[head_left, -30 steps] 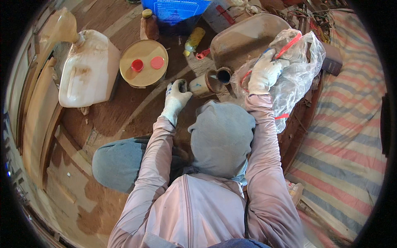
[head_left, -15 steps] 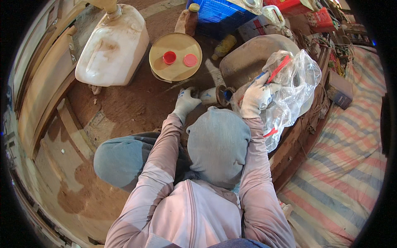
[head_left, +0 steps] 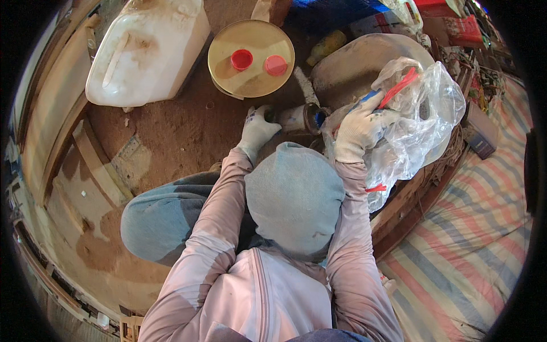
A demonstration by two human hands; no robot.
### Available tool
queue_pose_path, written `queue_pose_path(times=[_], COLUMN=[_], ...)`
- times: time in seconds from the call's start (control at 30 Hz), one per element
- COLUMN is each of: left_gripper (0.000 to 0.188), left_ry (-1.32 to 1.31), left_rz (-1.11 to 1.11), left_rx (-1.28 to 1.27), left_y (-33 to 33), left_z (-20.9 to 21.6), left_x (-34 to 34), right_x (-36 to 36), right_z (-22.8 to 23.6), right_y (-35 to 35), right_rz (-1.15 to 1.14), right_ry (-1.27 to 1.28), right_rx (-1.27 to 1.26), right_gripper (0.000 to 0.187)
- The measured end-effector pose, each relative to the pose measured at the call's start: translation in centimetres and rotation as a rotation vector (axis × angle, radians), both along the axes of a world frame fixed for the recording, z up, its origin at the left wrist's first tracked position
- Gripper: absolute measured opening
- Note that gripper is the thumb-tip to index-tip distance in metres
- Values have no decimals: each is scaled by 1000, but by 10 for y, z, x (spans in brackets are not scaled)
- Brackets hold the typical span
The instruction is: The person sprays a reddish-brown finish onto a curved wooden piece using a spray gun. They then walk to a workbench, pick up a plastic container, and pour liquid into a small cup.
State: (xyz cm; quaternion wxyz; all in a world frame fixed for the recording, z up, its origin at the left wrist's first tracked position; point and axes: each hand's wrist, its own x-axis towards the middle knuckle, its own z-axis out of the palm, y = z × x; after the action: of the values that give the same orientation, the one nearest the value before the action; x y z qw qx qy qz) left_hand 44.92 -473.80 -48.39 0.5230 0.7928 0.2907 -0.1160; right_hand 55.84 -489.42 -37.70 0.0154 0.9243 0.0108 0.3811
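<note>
On the brown dirt floor (head_left: 188, 125), the gloved left hand (head_left: 256, 130) is gripping a small tipped-over metal can (head_left: 301, 118) while the right hand (head_left: 359, 128) is clutching a clear plastic bag (head_left: 419, 122); work apparently only begun.

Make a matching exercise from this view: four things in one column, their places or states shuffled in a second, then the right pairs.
1. big white plastic jerrycan
2. round yellow lid with two red caps
3. small cylindrical can
4. clear plastic bag with red handles

a. held by the gloved left hand
b. gripped by the gloved right hand
c. upper left, lying flat
d. top centre, beside the jerrycan

Pairs: 1-c, 2-d, 3-a, 4-b
</note>
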Motion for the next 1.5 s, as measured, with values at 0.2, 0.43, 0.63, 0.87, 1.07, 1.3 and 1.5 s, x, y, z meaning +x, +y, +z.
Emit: queue_pose_path(times=[0.2,0.43,0.63,0.87,1.07,1.3,1.5], left_gripper=[67,66,75,79,77,72,71], left_ry=[26,76,205,238,221,88,-81], left_rz=[-29,-21,-47,-51,-83,-81,-88], left_rx=[13,19,30,-9,29,-108,-250], left_y=[2,-2,-3,0,0,4,-11], left_z=[4,17,19,15,8,10,30], left_x=[4,6,12,14,12,12,28], right_x=[8,4,-1,4,1,21,56], right_z=[3,10,14,14,15,30,82], right_y=[7,15,22,21,17,-16,-52], right_rz=[9,-139,-146,-152,-73,-1,-38], right_ry=[-32,-132,-82,97,14,58,161], right_rx=[217,-124,-70,203,222,90,239], right_gripper=[50,68,54,57,48,36,42])
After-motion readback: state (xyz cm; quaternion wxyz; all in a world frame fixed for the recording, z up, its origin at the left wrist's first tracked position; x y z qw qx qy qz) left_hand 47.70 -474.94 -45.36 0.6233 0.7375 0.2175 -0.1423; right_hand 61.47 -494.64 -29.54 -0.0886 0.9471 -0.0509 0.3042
